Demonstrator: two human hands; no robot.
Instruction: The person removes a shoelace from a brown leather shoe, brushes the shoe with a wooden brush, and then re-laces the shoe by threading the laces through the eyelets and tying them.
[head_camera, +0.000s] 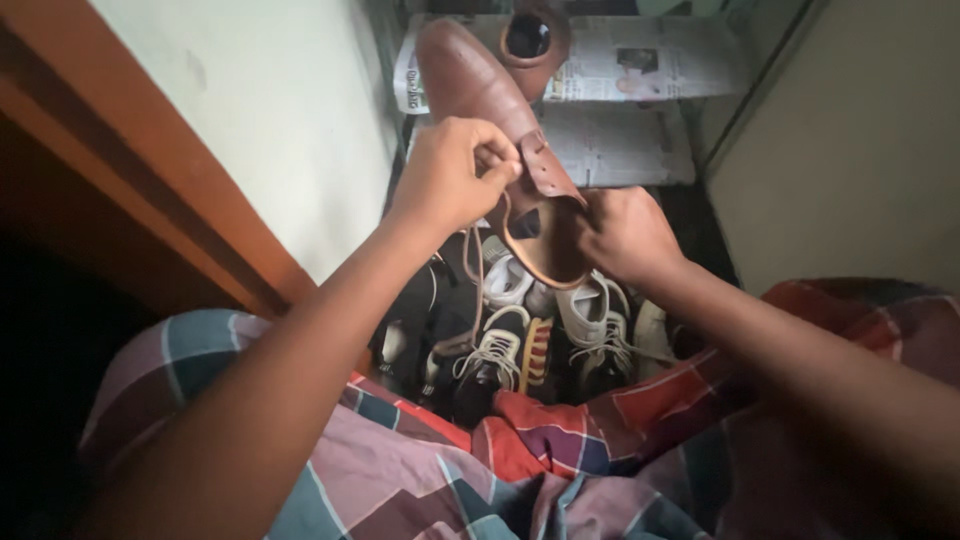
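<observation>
- Head view, far left: a brown wooden door frame (150, 180) runs diagonally beside a pale wall (290, 100).
- Left forearm rises from the lower left toward the centre, wrist bent slightly inward; the left hand (450, 175) is curled, its fingertips (500, 160) pinched together on the lace area at the throat of a brown leather shoe (480, 85).
- That shoe is held up in the air between both hands, toe pointing away and up-left, heel opening facing the person; a thin brown lace (470, 270) dangles from it.
- Below the shoe, a jumble of white sneakers (590, 320) and dark shoes (430, 300) lies on the floor, packed close together.
- Above, a second brown shoe (535, 35) rests on sheets of newspaper (630, 100) lining a shelf.
- Right forearm comes in from the lower right; the right hand (625, 235) is closed in a loose fist against the shoe's heel collar, fingers tucked on its rim, though how they grip is hidden.
- Checked red, purple and teal cloth (520, 460) covers the lap at the bottom.
</observation>
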